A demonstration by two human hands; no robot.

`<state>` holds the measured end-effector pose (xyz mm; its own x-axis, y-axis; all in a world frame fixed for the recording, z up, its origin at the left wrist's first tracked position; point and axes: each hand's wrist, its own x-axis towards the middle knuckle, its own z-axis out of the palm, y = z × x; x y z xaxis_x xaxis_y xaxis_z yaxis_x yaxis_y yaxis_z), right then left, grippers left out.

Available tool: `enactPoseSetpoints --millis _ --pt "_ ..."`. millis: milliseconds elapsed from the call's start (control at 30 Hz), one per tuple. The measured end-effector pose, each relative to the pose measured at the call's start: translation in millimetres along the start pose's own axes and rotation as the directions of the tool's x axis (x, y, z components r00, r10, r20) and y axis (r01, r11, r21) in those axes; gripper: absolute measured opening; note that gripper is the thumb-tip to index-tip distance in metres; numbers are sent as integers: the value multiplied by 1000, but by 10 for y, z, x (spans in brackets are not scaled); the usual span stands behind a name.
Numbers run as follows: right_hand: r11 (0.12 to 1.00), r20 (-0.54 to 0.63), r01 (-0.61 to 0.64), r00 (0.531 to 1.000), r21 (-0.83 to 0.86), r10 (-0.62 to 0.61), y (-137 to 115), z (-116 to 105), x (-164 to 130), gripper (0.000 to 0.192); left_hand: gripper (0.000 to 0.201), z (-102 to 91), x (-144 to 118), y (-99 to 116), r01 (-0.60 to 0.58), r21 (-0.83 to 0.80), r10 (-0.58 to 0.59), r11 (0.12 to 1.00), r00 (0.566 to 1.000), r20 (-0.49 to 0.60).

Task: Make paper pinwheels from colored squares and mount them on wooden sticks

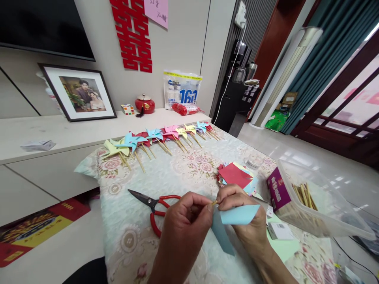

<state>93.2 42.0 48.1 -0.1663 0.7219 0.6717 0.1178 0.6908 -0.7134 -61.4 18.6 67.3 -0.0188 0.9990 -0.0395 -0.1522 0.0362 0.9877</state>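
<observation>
Both hands [214, 211] pinch blue paper [237, 216] between them.

I see the pinwheels [160, 138] lined along the table's [183, 169] far edge, scissors [154, 207] near its left edge, the stick box [314, 201] at its right edge.

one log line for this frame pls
left hand: pinching stick | right hand: holding blue paper | scissors: on table, untouched
</observation>
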Motion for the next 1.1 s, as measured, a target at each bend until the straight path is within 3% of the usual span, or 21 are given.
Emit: enactPoseSetpoints --millis 367,733,1100 --pt "999 -1 -32 999 16 32 34 -5 -16 3 16 21 -7 -15 -9 2 9 1000 1000 26" --pt "997 18 -68 998 27 67 50 -5 -31 4 15 27 -21 -7 -38 14 37 999 999 7" --pt "998 -23 -64 998 8 64 41 15 -18 12 19 15 -4 -36 15 -50 -13 999 999 37"
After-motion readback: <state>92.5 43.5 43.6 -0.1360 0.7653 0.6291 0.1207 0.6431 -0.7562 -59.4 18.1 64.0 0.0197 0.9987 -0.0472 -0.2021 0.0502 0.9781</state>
